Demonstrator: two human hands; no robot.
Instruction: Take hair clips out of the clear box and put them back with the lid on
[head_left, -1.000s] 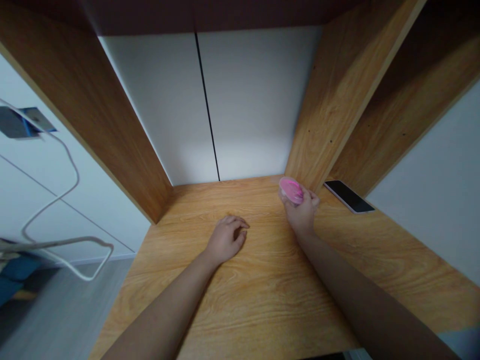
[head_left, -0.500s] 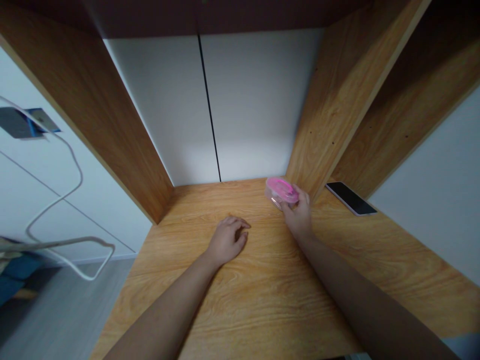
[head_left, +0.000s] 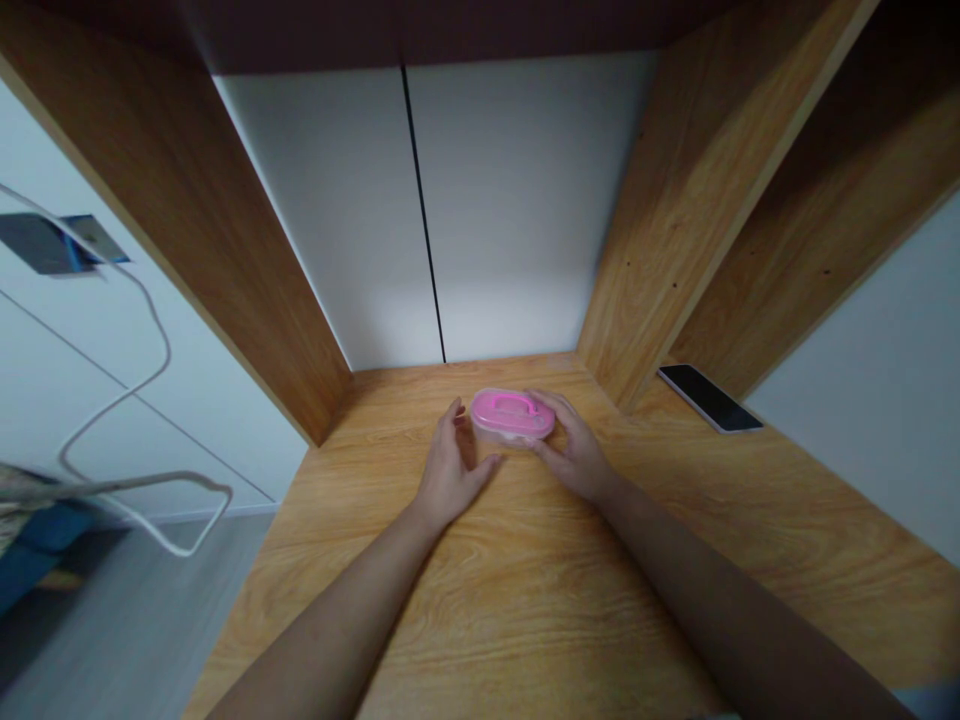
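Note:
A small oval plastic box (head_left: 504, 415) with a pink lid and a see-through body is on the wooden desk (head_left: 480, 590). A bright pink carrying handle lies across its lid. My right hand (head_left: 574, 450) grips the box at its right end, thumb at the front and fingers behind. At the left end my left hand (head_left: 450, 465) is spread, fingers and thumb apart around that side. Whether its fingertips touch the box I cannot tell. What the box contains is not clear.
A dark-screened phone (head_left: 709, 397) lies to the right, past an upright wooden panel (head_left: 637, 270). Another wooden panel (head_left: 180, 230) bounds the left, with white boards behind. A white cable (head_left: 161, 340) hangs from a wall socket at far left.
My right hand has brought the box leftward and nearer, from beside the right panel to the middle. My left hand has opened out beside it.

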